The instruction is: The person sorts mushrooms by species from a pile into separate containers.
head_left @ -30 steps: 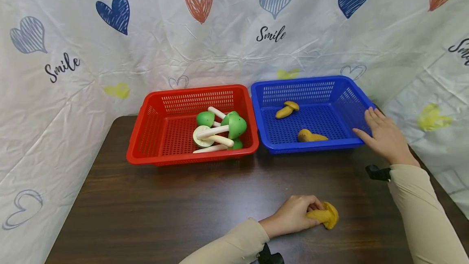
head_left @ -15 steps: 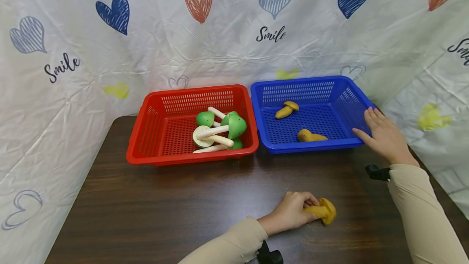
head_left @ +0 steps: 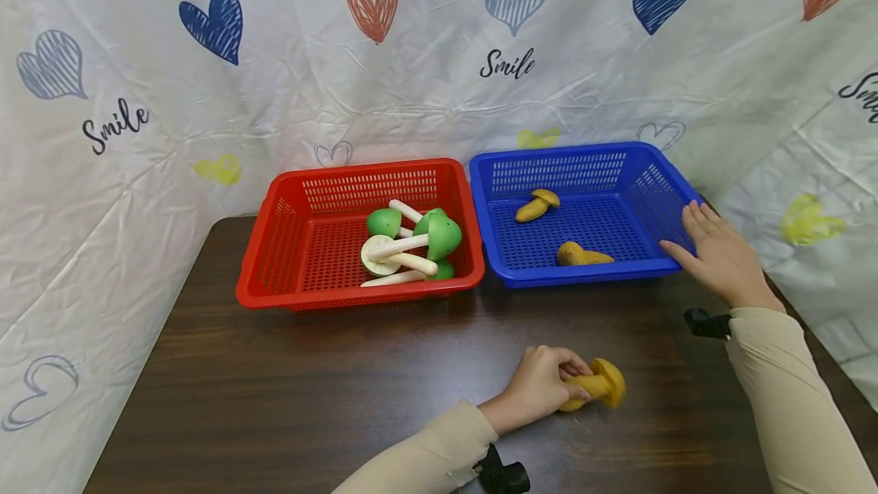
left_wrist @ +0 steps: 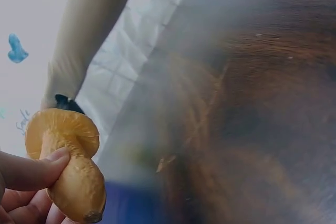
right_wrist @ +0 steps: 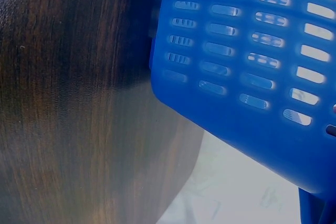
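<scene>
My left hand [head_left: 538, 387] pinches a yellow toy mushroom [head_left: 604, 383] by its stem, over the near part of the table. In the left wrist view the thumb presses on the stem of this mushroom [left_wrist: 79, 182], its cap toward the top. At the right end of the blue basket [head_left: 590, 277], my right hand [head_left: 727, 254] rests on the rim with its fingers straight. Inside that basket lie two yellow mushrooms, one toward the back left [head_left: 537, 206] and one at the front [head_left: 583, 255]. The right wrist view shows the slotted wall of the basket [right_wrist: 231, 61] but hardly any of the hand.
A red basket [head_left: 288, 299] stands against the blue one on its left, holding several green-capped mushrooms [head_left: 444, 236] with white stems. Both baskets sit at the back of the dark wooden table [head_left: 309, 387]. Behind hangs a white cloth [head_left: 425, 82] printed with hearts.
My left hand has moved slightly away from me and to the left, carrying the yellow mushroom. The right hand stays at the blue basket's rim.
</scene>
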A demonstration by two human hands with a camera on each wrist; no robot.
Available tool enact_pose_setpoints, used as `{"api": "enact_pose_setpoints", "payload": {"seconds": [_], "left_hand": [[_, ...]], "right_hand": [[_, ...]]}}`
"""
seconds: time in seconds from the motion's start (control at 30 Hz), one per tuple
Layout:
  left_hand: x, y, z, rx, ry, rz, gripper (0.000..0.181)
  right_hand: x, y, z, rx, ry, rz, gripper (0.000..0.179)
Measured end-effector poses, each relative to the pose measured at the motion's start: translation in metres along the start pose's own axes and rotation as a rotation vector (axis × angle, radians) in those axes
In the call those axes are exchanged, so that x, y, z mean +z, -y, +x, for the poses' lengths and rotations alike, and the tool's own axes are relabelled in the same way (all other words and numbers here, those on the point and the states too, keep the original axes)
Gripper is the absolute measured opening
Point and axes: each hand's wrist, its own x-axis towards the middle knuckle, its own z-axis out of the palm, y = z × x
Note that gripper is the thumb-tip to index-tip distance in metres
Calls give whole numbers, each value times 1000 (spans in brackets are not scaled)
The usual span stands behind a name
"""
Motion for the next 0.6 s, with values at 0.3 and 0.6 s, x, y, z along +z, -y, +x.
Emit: {"api": "enact_pose_setpoints", "payload": {"seconds": [0.3,0.6], "left_hand": [[-42,-12,20,-27,-123,-117,19],[-86,-24,37,-87,-184,-283,21]], "right_hand": [[-1,1,1,5,8,2,76],[-1,1,1,6,6,-3,75]]}}
